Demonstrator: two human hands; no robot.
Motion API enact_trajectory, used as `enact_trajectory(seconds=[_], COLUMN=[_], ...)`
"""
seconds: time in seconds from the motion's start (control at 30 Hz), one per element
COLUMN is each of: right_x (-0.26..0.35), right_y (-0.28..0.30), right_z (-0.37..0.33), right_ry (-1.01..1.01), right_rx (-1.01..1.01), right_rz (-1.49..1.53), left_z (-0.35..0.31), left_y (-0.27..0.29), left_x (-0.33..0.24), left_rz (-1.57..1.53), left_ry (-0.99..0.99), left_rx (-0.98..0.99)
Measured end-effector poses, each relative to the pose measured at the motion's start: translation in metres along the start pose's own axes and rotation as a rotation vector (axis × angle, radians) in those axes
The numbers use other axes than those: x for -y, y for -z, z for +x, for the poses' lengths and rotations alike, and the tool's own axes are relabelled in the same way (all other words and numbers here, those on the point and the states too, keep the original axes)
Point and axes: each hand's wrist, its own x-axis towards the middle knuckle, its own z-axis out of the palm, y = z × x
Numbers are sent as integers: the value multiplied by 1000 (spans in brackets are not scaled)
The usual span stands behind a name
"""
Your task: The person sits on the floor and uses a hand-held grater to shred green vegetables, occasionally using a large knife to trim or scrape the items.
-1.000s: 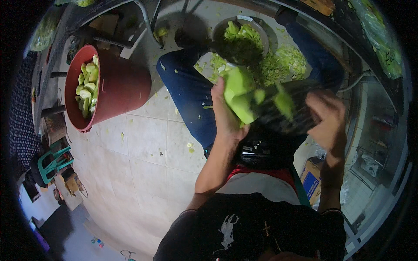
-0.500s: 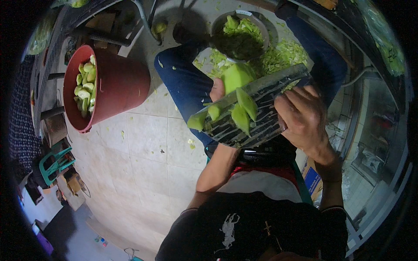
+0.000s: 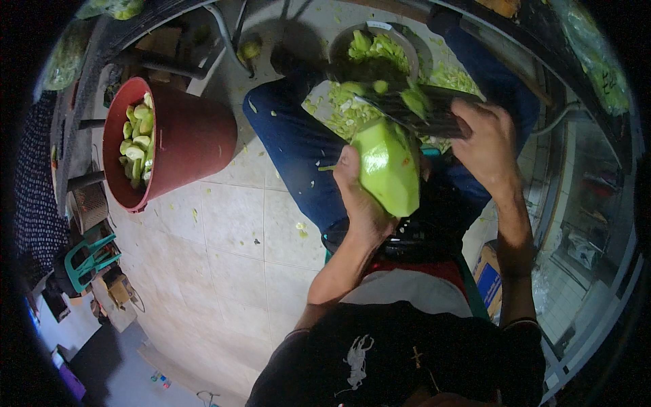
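Seated on a low stool, dark shirt at the lower edge, blue-jeaned knees spread ahead. Left hand [image 3: 359, 197] curled shut around a peeled pale-green fruit [image 3: 386, 166], held from its left side and underneath, fingers [image 3: 348, 161] wrapped tight against the flesh. Long axis of the fruit running near upright in the picture, pointed end down toward the lap, broader end up and away, tilted a little toward the right. Right hand [image 3: 485, 139] just beyond and to the right, closed on the end of a dark flat slicing board [image 3: 424, 112], gripping it firmly. Board lying crosswise over the top of the fruit, its blade face touching or all but touching the upper end; exact contact hard to tell. So the fruit below and nearer than the board, left hand the nearer of the two, both hands close together above the knees. Green shreds [image 3: 339, 108] strewn on the floor between the legs, a dark bowl [image 3: 400, 37] of shavings beyond. Further left on the tiled floor [image 3: 230, 258], well apart, a red bucket [image 3: 190, 136] holding pale green chunks [image 3: 135, 142]
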Motion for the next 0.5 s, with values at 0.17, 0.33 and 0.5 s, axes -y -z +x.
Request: enact_trajectory(seconds=[0.17, 0.33, 0.5], right_x=[27, 44, 46], right_y=[22, 18, 18], right_z=[-19, -19, -22], right_ry=[305, 417, 415], right_rx=[-128, -72, -48], right_rz=[22, -6, 10], left_z=[11, 16, 11], left_y=[22, 29, 32], left_x=[9, 9, 11], left_rz=[-184, -184, -139], left_ry=[118, 126, 92], left_rx=[45, -10, -22])
